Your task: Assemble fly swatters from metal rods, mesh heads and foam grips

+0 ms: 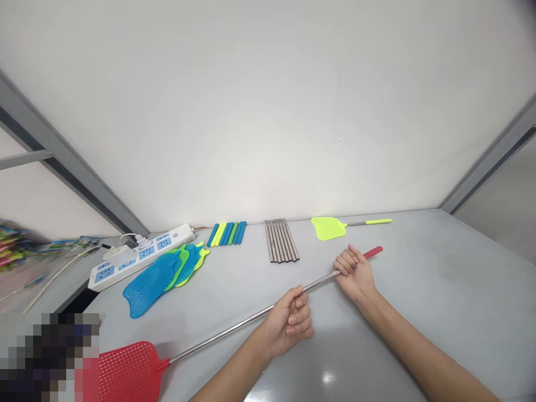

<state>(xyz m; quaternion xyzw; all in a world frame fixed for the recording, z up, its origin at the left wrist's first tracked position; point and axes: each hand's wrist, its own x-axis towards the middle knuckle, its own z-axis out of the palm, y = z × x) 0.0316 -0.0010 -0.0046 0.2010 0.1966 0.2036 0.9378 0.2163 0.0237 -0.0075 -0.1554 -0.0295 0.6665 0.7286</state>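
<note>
A red fly swatter [129, 371] with a long metal telescopic rod, drawn out, slants across the front of the table. My left hand [291, 322] is closed round the middle of the rod. Farther up, my right hand [354, 273] grips the swatter where the rod meets its red handle, and the handle's end sticks out past my fingers. The perforated red head is at the lower left, its left part covered by a pixelated patch. Beyond my right hand lies a yellow-green fly swatter [329, 228] with a short rod.
Metal tubes [282, 241] lie in a row near the wall. Left of them are coloured handles [226, 233] in blue, yellow and green. Loose swatter heads [153, 283] overlap beside a white power strip [142, 254] with plugs in it. A grey frame post [75, 156] rises at the left.
</note>
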